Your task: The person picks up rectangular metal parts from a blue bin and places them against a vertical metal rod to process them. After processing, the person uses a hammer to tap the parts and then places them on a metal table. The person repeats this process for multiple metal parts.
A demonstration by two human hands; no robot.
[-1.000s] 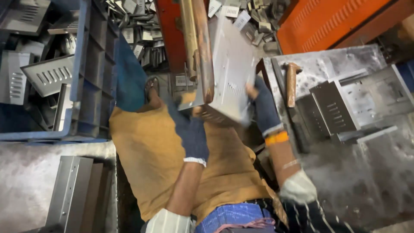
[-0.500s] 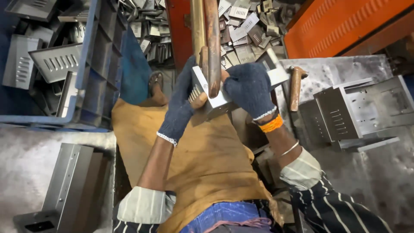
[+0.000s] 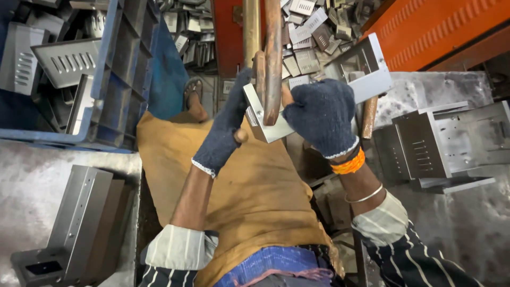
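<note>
Since earlier frame: bent sheet-metal bracket [image 3: 319,95] tilted flatter against rusty vertical rods [image 3: 272,58]. Left hand [image 3: 226,130] and right hand [image 3: 321,117], both gloved, grip clamped on bracket, above lap.

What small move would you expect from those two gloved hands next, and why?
Probably a slight nudge of the bent metal sheet to seat it squarely against the two upright bars. The left hand and right hand both grip it, its corner already sits at the bars, and it lies tilted.
</note>
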